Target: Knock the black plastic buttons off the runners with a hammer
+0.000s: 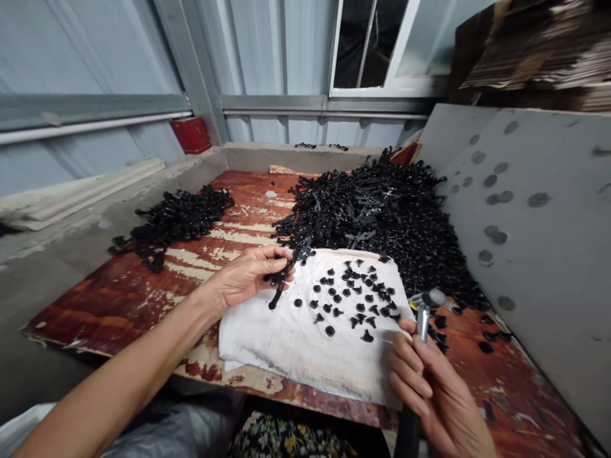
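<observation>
I look down at a wide wooden tabletop (119,312) with worn red paint. A low concrete wall (296,156) runs along its far side, and a gray board (534,203) with round marks leans up along its right side.

The left hand (251,277) is over a white towel (315,356). Its fingers (272,254) are curled shut around a black plastic strip (281,273). The right hand (439,388) is at the towel's near right corner. Its fingers (410,375) are wrapped shut around the handle of a small hammer (422,321), and the hammer head points up.

Small black plastic bits (344,299) are spread out on the towel. A big heap of black plastic parts (377,216) sits just past the towel and touches it. A smaller heap (172,222) lies to the left, well apart from the big one. A few loose black bits (487,337) lie on the wood by the gray board.

A red box (191,135) sits up on a ledge by the metal wall. Flowered cloth (286,439) shows below the tabletop's near edge.
</observation>
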A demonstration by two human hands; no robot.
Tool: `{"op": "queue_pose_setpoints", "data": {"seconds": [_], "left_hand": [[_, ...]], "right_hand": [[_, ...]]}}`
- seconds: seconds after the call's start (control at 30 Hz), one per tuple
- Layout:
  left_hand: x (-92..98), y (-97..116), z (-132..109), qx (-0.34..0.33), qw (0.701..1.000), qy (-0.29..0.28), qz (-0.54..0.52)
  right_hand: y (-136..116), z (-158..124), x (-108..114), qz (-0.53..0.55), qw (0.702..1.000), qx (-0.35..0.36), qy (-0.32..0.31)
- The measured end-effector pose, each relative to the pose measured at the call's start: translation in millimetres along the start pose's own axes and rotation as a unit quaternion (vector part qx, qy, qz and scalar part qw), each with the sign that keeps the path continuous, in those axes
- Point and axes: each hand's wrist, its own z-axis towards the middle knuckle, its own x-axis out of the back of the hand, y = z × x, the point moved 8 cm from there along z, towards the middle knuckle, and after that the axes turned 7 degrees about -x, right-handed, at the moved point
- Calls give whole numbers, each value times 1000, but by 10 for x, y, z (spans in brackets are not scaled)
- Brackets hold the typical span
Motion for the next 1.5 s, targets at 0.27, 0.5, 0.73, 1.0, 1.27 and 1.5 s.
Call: {"op": "queue_pose_setpoints", "data": {"seconds": [0.27, 0.5, 0.73, 1.0, 1.27, 1.5], "left_hand": [[-871, -222, -469, -5, 967, -183, 179], [-533, -304, -598, -30, 981, -61, 182], [-416, -607, -958, 38, 981, -56, 184], [-595, -565, -868, 34, 996, 74, -31], [-186, -515, -672, 75, 995, 19, 69], [-64, -553, -432, 110, 986, -29, 124]], "right_hand": [[74, -62, -446, -179, 982, 58, -10], [245, -71, -481, -201, 976, 79, 0], [253, -115, -472, -212, 969, 117, 43], [566, -215, -646, -248, 967, 58, -22], [460, -236, -392, -234, 970, 65, 15], [353, -192, -207, -176, 981, 65, 57]]}}
